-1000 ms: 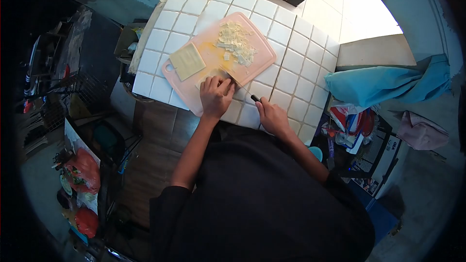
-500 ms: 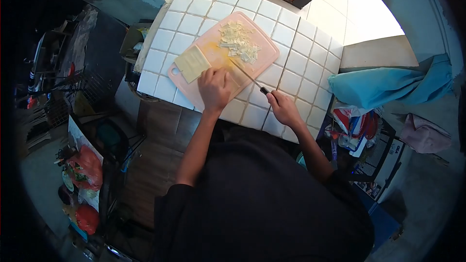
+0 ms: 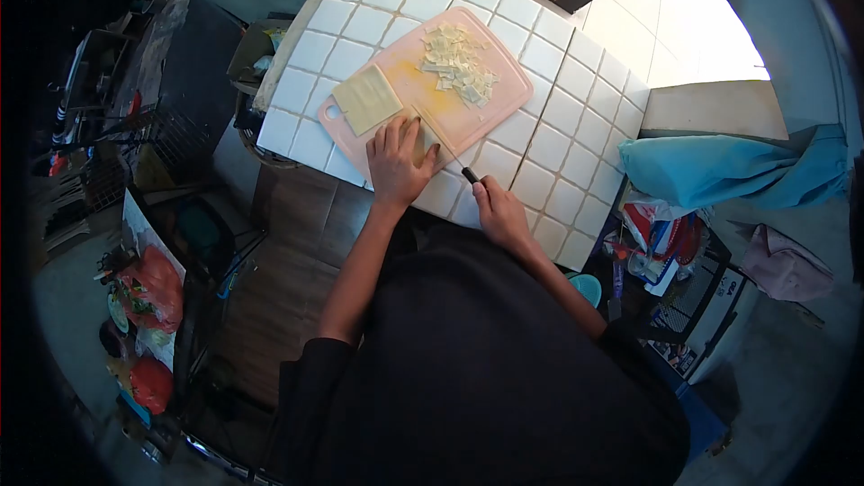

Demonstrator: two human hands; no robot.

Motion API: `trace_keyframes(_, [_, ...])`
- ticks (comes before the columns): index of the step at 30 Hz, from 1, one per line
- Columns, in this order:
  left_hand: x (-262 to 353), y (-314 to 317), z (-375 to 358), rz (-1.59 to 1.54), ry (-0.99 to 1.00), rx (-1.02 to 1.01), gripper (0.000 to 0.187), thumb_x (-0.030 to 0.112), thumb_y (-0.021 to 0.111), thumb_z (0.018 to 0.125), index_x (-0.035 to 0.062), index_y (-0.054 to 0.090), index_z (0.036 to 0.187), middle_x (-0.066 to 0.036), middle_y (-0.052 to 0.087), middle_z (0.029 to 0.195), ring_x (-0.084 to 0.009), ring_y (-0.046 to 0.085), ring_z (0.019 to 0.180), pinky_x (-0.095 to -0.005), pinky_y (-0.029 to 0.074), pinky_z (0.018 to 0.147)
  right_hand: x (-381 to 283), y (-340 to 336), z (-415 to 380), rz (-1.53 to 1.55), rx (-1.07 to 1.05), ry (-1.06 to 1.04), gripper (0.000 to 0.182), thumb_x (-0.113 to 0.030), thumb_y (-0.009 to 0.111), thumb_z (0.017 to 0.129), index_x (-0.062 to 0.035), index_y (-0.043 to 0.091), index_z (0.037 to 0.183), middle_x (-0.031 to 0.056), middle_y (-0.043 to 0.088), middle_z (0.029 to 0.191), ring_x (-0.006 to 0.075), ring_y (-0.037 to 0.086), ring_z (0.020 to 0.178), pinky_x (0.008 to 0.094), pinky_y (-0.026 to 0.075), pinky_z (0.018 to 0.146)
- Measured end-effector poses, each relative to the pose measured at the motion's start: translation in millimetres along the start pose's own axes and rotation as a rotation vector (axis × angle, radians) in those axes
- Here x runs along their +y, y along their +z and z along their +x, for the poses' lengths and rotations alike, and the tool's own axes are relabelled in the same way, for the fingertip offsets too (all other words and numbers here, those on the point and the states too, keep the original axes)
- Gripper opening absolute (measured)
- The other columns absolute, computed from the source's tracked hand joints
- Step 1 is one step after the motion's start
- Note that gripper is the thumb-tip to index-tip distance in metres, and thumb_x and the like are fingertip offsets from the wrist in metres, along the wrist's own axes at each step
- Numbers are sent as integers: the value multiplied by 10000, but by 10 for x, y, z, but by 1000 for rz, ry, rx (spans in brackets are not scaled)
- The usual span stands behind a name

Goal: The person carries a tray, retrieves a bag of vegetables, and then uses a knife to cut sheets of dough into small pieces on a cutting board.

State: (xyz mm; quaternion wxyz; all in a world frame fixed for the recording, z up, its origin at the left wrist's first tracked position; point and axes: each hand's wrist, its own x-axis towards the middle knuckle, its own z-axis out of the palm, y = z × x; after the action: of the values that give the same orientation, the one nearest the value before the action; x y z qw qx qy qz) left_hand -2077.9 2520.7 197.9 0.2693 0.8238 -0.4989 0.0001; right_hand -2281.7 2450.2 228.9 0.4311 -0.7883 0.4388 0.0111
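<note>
A pink cutting board [image 3: 499, 112] lies on the white tiled table. Square pale sheets [image 3: 367, 101] rest on its left part, and a heap of small cut pieces [image 3: 457, 63] lies on its upper part. My left hand [image 3: 399, 162] presses down on the board's lower edge, fingers apart over a pale piece mostly hidden beneath them. My right hand [image 3: 500, 213] is closed round the black handle of a knife [image 3: 471, 175]. The knife's blade slants up and left across the board, beside my left fingertips.
The tiled table [image 3: 567, 130] reaches to the right of the board. A teal cloth [image 3: 733, 169] hangs over a ledge at the right, above a cluttered rack. Red plastic bags [image 3: 153, 288] lie at the lower left. A turquoise container [image 3: 586, 289] is beside my right forearm.
The knife and my right hand have moved left and slightly down, nearer my left hand. My left hand's fingers have spread. The whole view has shifted slightly.
</note>
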Motion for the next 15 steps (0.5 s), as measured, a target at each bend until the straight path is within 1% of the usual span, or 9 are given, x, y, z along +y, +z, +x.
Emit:
trace_keyframes(6, [-30,19,0,1,23,8,518,357,734,815,51,668,1227,-110,581,1311,-303,513,1230,-441,402,983,-51,77,-77,-50,47,-35,320,-338,422,1071,-40,506,990,238,636,766,468,625,763,568,448,665])
trace_keyframes(9, [-62,40,-11,-13,33,18,507,352,745,800,50,686,1203,-107,583,1322,-306,514,1230,-447,401,984,-101,2,-65,-134,7,-14,314,-339,421,1070,-46,501,993,225,641,746,467,628,743,571,450,659])
trace_keyframes(12, [-74,47,-19,-5,37,31,498,346,756,793,45,700,1186,-104,583,1337,-308,518,1230,-447,399,995,-152,-15,-59,-192,0,-18,314,-334,416,1070,-41,498,992,228,651,741,467,636,734,575,459,663])
trace_keyframes(15, [-72,36,-11,-21,36,22,503,330,769,785,49,703,1196,-102,580,1347,-308,519,1234,-449,393,1014,-239,-5,20,-215,3,-4,319,-328,406,1071,-34,501,990,249,658,751,474,645,737,583,470,667])
